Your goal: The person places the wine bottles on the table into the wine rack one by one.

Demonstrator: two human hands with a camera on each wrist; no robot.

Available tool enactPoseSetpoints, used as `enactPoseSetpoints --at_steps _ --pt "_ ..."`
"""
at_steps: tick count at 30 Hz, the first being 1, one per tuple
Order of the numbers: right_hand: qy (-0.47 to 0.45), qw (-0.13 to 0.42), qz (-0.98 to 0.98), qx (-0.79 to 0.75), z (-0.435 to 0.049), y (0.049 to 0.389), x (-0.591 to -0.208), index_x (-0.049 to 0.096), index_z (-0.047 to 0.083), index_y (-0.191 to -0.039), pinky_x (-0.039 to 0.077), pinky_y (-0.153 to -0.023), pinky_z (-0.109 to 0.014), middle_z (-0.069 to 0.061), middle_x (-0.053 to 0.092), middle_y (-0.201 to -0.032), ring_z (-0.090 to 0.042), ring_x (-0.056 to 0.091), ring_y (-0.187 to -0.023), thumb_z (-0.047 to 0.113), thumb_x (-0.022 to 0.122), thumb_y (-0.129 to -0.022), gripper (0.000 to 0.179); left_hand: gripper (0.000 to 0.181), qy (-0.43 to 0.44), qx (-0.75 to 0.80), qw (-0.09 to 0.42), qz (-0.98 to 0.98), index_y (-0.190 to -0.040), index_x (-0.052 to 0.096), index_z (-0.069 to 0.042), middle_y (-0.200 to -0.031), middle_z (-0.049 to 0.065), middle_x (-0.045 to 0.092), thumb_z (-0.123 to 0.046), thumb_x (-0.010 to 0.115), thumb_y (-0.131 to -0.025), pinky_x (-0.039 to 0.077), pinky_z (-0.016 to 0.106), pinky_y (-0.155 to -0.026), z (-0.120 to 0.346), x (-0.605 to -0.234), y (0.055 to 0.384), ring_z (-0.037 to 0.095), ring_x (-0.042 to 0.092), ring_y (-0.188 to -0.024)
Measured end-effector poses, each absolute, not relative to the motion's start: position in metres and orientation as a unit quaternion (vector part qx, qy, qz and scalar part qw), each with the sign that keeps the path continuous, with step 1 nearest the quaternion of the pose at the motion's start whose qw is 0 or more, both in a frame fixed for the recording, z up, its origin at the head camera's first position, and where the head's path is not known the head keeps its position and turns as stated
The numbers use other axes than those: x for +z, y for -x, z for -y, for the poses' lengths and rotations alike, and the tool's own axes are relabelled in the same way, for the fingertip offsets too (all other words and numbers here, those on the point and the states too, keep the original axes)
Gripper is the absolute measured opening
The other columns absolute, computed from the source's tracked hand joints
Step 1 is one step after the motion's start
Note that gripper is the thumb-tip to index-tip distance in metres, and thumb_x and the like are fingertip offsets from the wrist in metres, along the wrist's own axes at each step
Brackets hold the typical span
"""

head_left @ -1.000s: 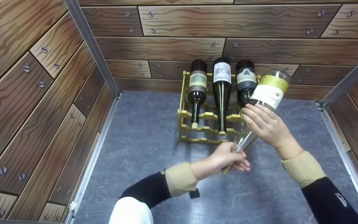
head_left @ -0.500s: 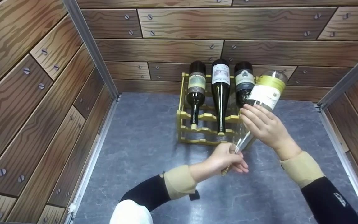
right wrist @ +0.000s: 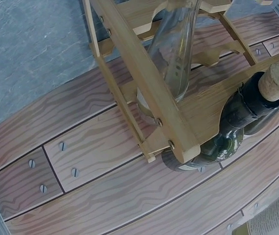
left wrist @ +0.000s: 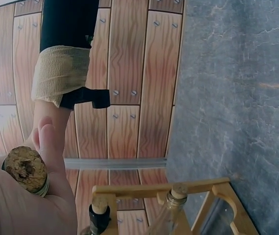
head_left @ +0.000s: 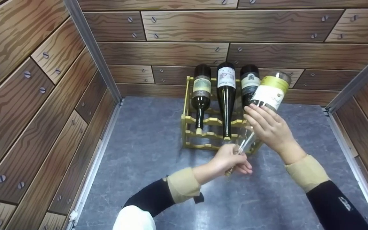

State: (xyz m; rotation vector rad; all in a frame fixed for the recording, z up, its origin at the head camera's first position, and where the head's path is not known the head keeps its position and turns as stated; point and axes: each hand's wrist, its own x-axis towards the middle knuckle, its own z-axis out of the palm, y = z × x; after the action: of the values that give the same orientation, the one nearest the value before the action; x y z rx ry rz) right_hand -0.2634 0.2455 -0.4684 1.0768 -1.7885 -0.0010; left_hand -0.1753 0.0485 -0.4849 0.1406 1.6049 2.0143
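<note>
A clear wine bottle (head_left: 269, 95) with a yellow-and-white label slants over the rack's right side, its base up and away, its corked neck toward me. My left hand (head_left: 227, 158) holds the neck; in the left wrist view the cork end (left wrist: 26, 169) shows against the palm. Across the bottle's shoulder lies my right hand (head_left: 271, 127), holding it with its thumb hidden. Below is a wooden wine rack (head_left: 214, 120), where three dark bottles lie: a left one (head_left: 201, 88), a middle one (head_left: 226, 92) and a right one (head_left: 249, 83), partly covered by the clear bottle.
In the right wrist view, another clear bottle (right wrist: 181, 63) lies lower in the rack, beside a corked dark bottle (right wrist: 247, 105). Grey marbled floor (head_left: 145, 153) surrounds the rack. Wood-patterned walls (head_left: 171, 25) stand behind and at both sides, with metal strips (head_left: 107, 131) along the edges.
Both hands and the clear bottle have shifted slightly left, and the bottle's neck a little up in the head view. The rack and the dark bottles keep their places.
</note>
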Motion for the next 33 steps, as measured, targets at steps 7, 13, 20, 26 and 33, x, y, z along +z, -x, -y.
enactPoseSetpoints --at_steps 7,13,20,26,33 --pt "-0.417 0.496 0.761 -0.007 -0.242 0.263 -0.467 0.065 0.005 -0.136 0.027 -0.134 -0.033 -0.012 0.066 -0.145 -0.031 0.064 -0.129 0.028 0.056 -0.105 0.04 0.024 -0.052 0.761 0.265 -0.59 -0.083 0.058 -0.008 -0.072 0.02 0.074 0.014 0.063 -0.088 0.066 0.027 -0.06 -0.044 -0.483 0.181 0.015 0.072 -0.056" --pt "-0.402 0.493 0.771 0.016 -0.236 0.263 -0.465 0.062 0.004 -0.14 0.027 -0.134 -0.035 -0.011 0.062 -0.15 -0.025 0.056 -0.143 0.018 0.057 -0.104 0.038 0.021 -0.051 0.759 0.25 -0.599 -0.084 0.059 -0.005 -0.071 0.02 0.074 0.015 0.065 -0.088 0.065 0.026 -0.059 -0.041 -0.481 0.184 0.015 0.072 -0.056" --pt "-0.404 0.451 0.794 0.055 -0.234 0.263 -0.459 0.058 -0.001 -0.144 0.025 -0.135 -0.035 -0.015 0.056 -0.156 -0.021 0.04 -0.158 0.015 0.062 -0.101 0.046 0.025 -0.038 0.754 0.246 -0.607 -0.083 0.057 -0.008 -0.075 0.024 0.075 0.014 0.065 -0.091 0.066 0.027 -0.06 -0.039 -0.479 0.187 0.015 0.072 -0.056" --pt "-0.375 0.445 0.811 0.063 -0.235 0.264 -0.453 0.054 -0.002 -0.148 0.023 -0.136 -0.036 -0.017 0.054 -0.158 -0.028 0.045 -0.154 0.006 0.079 -0.082 0.071 0.024 -0.038 0.754 0.241 -0.61 -0.084 0.057 -0.009 -0.076 0.022 0.075 0.012 0.065 -0.093 0.066 0.027 -0.062 -0.037 -0.478 0.189 0.014 0.072 -0.058" --pt "-0.319 0.446 0.829 0.108 -0.241 0.267 -0.443 0.047 -0.005 -0.152 0.024 -0.136 -0.041 -0.02 0.048 -0.162 -0.032 0.042 -0.155 0.014 0.091 -0.071 0.094 0.026 -0.041 0.751 0.225 -0.62 -0.082 0.055 -0.009 -0.074 0.019 0.074 0.012 0.063 -0.095 0.067 0.029 -0.064 -0.034 -0.476 0.191 0.014 0.073 -0.059"
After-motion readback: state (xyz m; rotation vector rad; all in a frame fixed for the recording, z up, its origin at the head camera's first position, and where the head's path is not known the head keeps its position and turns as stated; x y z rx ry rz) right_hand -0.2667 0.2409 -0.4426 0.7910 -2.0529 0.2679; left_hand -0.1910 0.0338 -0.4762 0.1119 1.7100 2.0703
